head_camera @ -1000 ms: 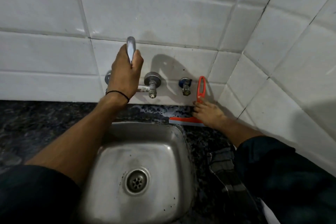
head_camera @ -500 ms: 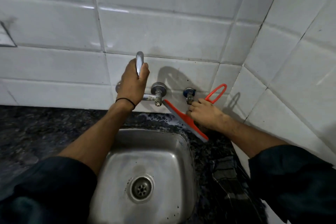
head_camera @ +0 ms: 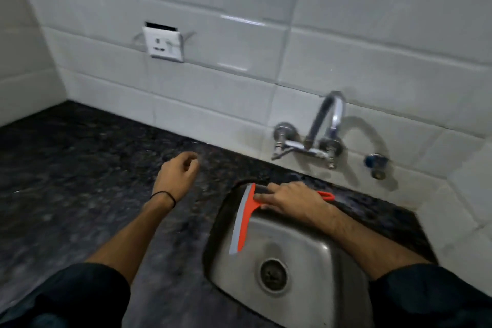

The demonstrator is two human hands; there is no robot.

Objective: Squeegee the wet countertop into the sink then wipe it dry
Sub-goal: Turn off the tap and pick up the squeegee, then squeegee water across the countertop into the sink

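A dark speckled countertop (head_camera: pixel 80 168) stretches under the left hand (head_camera: pixel 177 177), beside a steel sink (head_camera: pixel 306 261). An orange squeegee (head_camera: pixel 246 218) with a grey blade hangs over the sink's left side, gripped by the right hand (head_camera: pixel 292 201). The left hand hovers loosely curled, holding nothing.

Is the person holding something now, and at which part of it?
Yes. The right hand holds the orange squeegee by its handle, blade over the sink. The left hand holds nothing, loosely curled above the countertop.
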